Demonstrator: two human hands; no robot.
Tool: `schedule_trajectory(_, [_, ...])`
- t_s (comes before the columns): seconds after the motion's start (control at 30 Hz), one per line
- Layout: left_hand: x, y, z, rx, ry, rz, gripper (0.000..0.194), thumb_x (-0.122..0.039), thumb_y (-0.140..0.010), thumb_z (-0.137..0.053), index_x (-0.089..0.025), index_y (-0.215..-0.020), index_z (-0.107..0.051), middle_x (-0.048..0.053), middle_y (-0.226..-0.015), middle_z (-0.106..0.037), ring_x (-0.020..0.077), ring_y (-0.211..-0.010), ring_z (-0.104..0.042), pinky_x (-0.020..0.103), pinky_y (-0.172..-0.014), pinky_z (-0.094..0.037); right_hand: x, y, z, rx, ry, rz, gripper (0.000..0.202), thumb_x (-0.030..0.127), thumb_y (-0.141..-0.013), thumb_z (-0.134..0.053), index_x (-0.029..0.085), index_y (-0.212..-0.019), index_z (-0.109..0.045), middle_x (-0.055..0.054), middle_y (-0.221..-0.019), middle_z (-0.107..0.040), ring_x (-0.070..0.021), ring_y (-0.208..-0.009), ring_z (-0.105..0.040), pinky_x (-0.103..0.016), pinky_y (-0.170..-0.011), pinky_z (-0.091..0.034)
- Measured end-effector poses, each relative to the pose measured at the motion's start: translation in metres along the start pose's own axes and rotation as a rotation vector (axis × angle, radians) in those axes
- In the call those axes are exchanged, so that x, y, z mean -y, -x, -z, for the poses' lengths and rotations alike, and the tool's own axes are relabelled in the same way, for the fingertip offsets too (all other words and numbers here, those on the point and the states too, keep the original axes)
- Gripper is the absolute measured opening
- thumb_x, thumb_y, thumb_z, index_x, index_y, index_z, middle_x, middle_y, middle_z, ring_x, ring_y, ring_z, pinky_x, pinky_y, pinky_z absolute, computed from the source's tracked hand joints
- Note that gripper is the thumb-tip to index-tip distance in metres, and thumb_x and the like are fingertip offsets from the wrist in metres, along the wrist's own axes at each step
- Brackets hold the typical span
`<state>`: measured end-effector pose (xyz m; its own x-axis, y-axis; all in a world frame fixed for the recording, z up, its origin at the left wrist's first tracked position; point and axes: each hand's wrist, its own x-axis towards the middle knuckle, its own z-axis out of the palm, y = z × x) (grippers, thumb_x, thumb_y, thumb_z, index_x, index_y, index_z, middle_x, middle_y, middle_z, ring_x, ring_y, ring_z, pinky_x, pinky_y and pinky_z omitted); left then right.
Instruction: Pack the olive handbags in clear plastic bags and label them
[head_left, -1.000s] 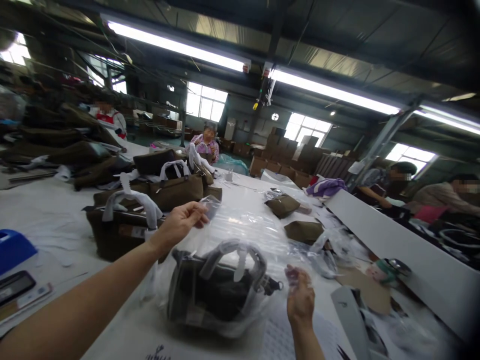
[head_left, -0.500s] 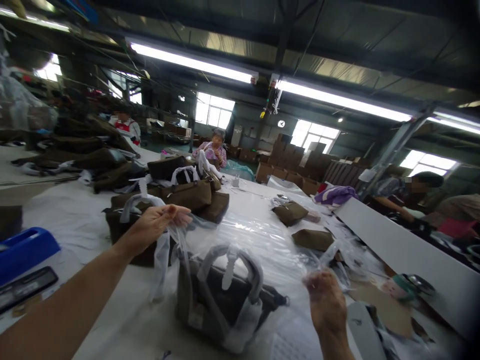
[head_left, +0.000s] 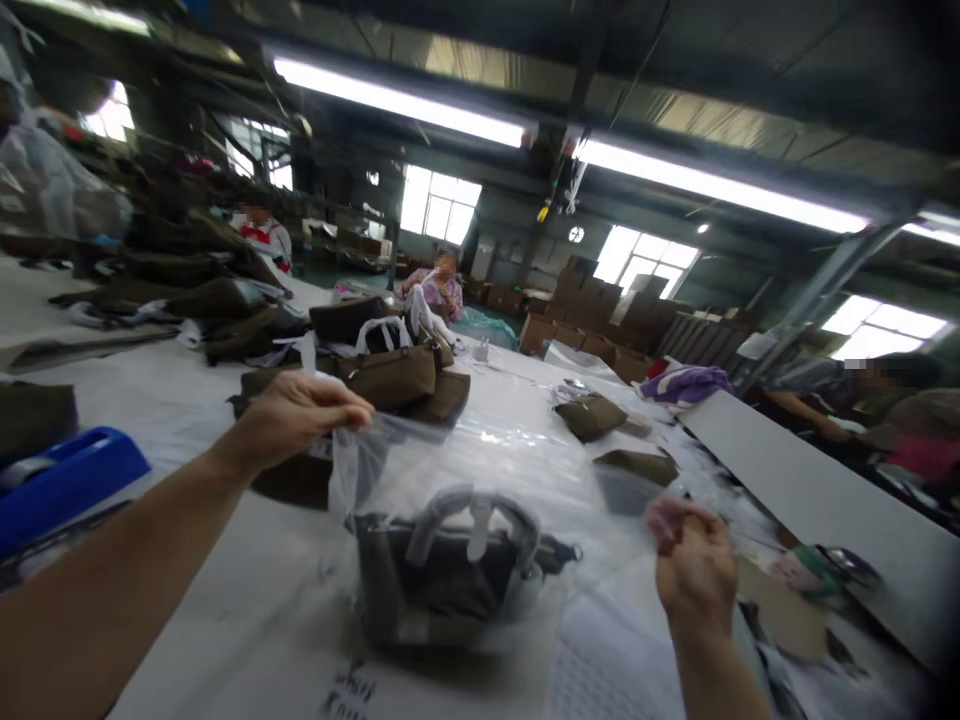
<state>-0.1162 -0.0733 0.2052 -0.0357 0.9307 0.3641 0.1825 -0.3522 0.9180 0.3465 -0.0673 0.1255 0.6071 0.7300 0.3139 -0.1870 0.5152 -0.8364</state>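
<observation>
A clear plastic bag (head_left: pixel 510 450) is stretched between my two hands over the white table. My left hand (head_left: pixel 300 415) pinches its upper left edge. On the other side my right hand (head_left: pixel 694 555) has its fingers closed on the right edge of the plastic. A dark handbag (head_left: pixel 450 590) stands upright inside or behind the film; its handles (head_left: pixel 476 520) are wrapped in pale padding and curve upward. The plastic blurs its outline.
Brown handbags (head_left: pixel 386 380) with wrapped handles are piled behind my left hand. A blue tape dispenser (head_left: pixel 75 480) sits at left. Printed paper (head_left: pixel 615 650) lies near the front. Two brown pouches (head_left: pixel 590 415) lie at right centre. Other people sit farther back.
My hands have spread wider, the right one moving right, and the plastic is pulled tauter across the handbag. The view has shifted slightly.
</observation>
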Motion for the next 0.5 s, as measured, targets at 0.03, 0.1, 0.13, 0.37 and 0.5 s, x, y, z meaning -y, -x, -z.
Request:
schedule_trajectory(0.03, [-0.001, -0.001, -0.002, -0.049, -0.003, -0.025, 0.024, -0.032, -0.057, -0.081, -0.012, -0.065, -0.072, 0.005, -0.058, -0.069, 0.0100, -0.049, -0.060, 0.017, -0.048, -0.048, 0.002, -0.002, -0.001, 0.000, -0.012, -0.002, 0.014, 0.024, -0.068, -0.067, 0.020, -0.075, -0.056, 0.007, -0.063, -0.062, -0.0082, -0.056, -0.059, -0.020, -0.055, -0.052])
schedule_trajectory(0.1, [0.004, -0.002, -0.003, -0.139, 0.029, -0.096, 0.026, -0.034, -0.060, -0.079, -0.010, -0.064, -0.070, 0.004, -0.057, -0.067, 0.0097, -0.051, -0.061, 0.018, -0.053, -0.049, 0.005, -0.005, -0.001, 0.022, -0.040, -0.019, 0.016, 0.021, -0.065, -0.070, 0.020, -0.074, -0.057, 0.009, -0.058, -0.058, -0.0066, -0.051, -0.056, -0.020, -0.055, -0.051])
schedule_trajectory(0.13, [0.010, -0.001, -0.002, -0.146, 0.083, -0.125, 0.029, -0.038, -0.062, -0.078, -0.010, -0.071, -0.071, 0.004, -0.061, -0.069, 0.0106, -0.056, -0.063, 0.021, -0.059, -0.051, 0.005, -0.004, 0.002, 0.048, -0.056, -0.021, 0.021, 0.023, -0.063, -0.073, 0.021, -0.078, -0.058, 0.009, -0.057, -0.058, -0.0069, -0.052, -0.056, -0.020, -0.056, -0.051])
schedule_trajectory(0.37, [0.105, 0.055, -0.007, 0.260, 0.454, 0.058, 0.106, -0.062, -0.046, -0.078, -0.028, -0.137, -0.036, 0.009, -0.144, -0.036, 0.0293, -0.134, -0.029, 0.043, -0.105, -0.033, -0.022, 0.049, 0.050, 0.303, -0.066, -0.146, 0.089, 0.069, -0.047, -0.073, 0.032, -0.124, -0.048, -0.004, -0.132, -0.051, -0.0224, -0.131, -0.033, -0.050, -0.109, -0.022])
schedule_trajectory(0.5, [0.126, 0.075, -0.023, 0.222, 0.291, 0.280, 0.065, -0.051, -0.063, -0.074, -0.021, -0.117, -0.059, 0.008, -0.124, -0.059, 0.0247, -0.119, -0.050, 0.037, -0.100, -0.039, -0.043, 0.051, 0.054, 0.277, 0.040, -0.210, 0.057, 0.048, -0.059, -0.078, 0.026, -0.108, -0.061, -0.004, -0.120, -0.061, -0.0205, -0.119, -0.049, -0.045, -0.110, -0.023])
